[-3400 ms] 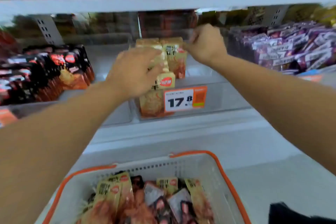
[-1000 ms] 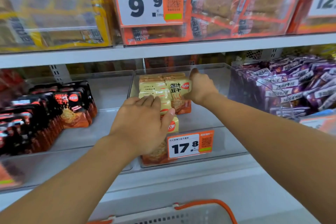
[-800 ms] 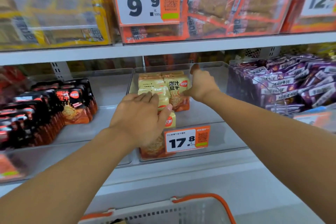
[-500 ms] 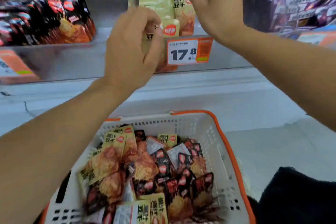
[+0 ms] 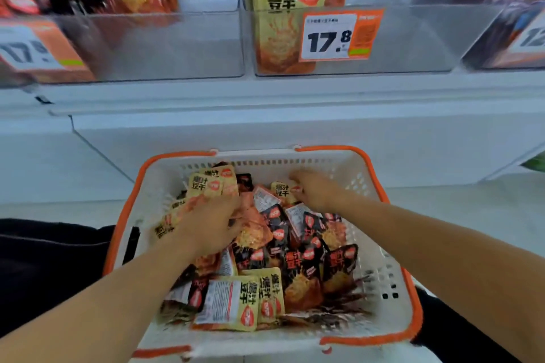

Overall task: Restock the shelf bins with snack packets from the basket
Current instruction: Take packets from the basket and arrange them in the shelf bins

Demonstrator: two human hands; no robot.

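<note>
Both hands are down in the basket (image 5: 392, 247), so the step in hand looks like gathering more stock. Toward the basket's left side, the left hand (image 5: 206, 230) rests on the heap of snack packets (image 5: 283, 247); whether its fingers grip any cannot be told. Near the basket's far rim, the right hand (image 5: 317, 190) touches a yellow packet (image 5: 283, 189), grip unclear through blur. Next, probably, yellow packets must be pinched and lifted to the middle bin (image 5: 413, 38) above the basket.

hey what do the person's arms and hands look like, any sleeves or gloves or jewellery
Both forearms are bare to the frame edge, with no sleeves in view. The left hand and right hand wear no gloves; no rings, watch or bracelets show, though both are slightly blurred.
</note>
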